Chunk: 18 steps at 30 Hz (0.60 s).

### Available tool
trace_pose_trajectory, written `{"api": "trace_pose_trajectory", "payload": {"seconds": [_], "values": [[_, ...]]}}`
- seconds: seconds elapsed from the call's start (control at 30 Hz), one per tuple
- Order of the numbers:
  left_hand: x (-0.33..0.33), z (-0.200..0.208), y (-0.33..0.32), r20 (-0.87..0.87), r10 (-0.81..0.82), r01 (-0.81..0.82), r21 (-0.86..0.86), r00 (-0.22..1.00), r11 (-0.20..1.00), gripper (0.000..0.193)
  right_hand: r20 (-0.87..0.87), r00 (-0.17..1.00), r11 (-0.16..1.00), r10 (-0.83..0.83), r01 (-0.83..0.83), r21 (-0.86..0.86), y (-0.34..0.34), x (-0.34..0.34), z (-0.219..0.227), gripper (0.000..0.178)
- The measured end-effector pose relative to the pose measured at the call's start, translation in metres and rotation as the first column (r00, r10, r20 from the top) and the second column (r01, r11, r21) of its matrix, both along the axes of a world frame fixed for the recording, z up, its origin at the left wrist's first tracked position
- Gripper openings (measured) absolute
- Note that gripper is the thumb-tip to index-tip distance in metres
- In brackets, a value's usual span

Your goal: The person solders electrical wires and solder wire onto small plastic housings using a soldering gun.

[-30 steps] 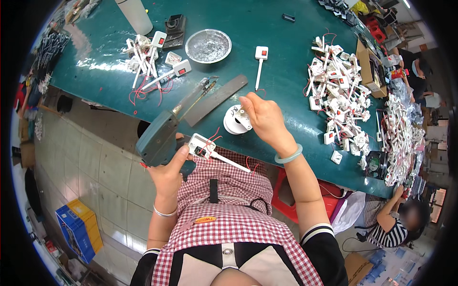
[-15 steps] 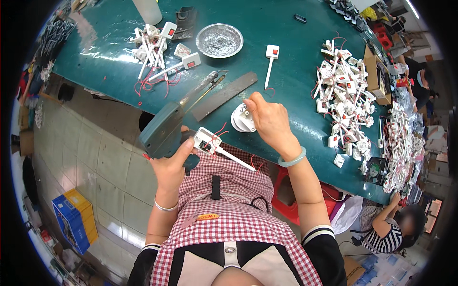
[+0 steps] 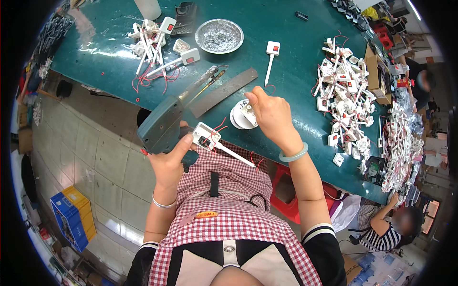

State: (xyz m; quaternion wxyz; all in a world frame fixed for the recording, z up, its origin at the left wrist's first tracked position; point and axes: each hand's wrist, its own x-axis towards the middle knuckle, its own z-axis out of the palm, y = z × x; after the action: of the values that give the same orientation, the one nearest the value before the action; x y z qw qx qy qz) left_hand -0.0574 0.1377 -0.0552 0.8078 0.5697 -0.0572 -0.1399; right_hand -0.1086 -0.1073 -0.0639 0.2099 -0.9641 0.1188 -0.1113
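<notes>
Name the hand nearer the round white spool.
Right: the right hand is just right of the spool; the left hand, gripping the green tool, is farther off, lower left.

White cylinder (image 3: pixel 149 8) cut off at top, right hand (image 3: pixel 273 114) hiding its grip, 2 co-workers' heads (image 3: pixel 408 220) blurred

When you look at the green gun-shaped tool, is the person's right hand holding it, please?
No, the left hand grips the green gun-shaped tool, well apart from the right hand.
</notes>
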Motion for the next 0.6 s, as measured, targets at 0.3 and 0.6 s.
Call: {"api": "trace_pose_trajectory", "payload": {"seconds": [0.3,0.6], "values": [[0.002,0.003,0.0,0.01,0.005,-0.006,0.02,1.0,1.0,0.038,0.071,0.991,0.861,-0.114,0.063,0.505,-0.007,-0.005,-0.001,0.036],[0.003,0.0,0.001,0.007,0.013,-0.013,0.004,1.0,1.0,0.04,0.176,0.983,0.993,-0.044,0.025,0.112,0.012,-0.001,-0.001,0.015]]}}
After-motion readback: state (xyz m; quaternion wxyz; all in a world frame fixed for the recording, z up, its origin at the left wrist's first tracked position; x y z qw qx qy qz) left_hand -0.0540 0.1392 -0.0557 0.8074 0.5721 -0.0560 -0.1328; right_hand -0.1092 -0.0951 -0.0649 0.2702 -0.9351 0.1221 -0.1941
